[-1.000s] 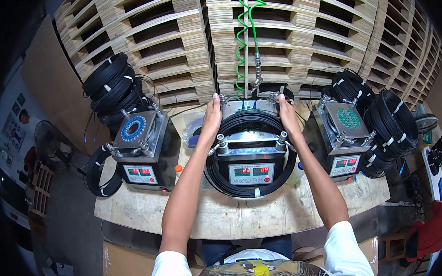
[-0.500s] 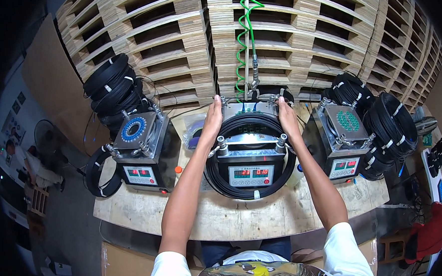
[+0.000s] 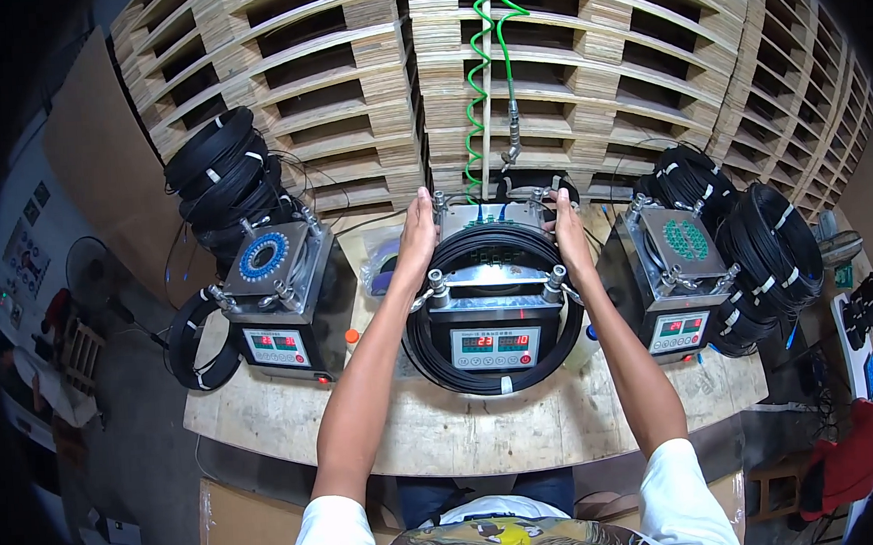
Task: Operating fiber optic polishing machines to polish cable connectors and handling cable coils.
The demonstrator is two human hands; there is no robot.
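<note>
My left hand is at the far left corner of the middle tabletop machine, beside a metal clamp post. Its visible fingers stretch forward; the rest are hidden. My right hand mirrors it at the far right corner, fingers stretched and partly out of sight. Neither hand shows an object in its grasp. A large coil of black cable, bound with a white tie, hangs around the front of the machine. Blue-tipped cable ends meet the metal top plate. Red digits glow on the front panel.
Similar machines stand left and right on the wooden table. Black cable coils pile up left and right. A green spiral air hose hangs before stacked pallets. An orange-capped bottle stands near my left forearm.
My hands have barely moved at the machine's far corners. The air hose's metal end swings slightly right. Digits on the panels differ. A person in the left background has shifted nearer the left edge.
</note>
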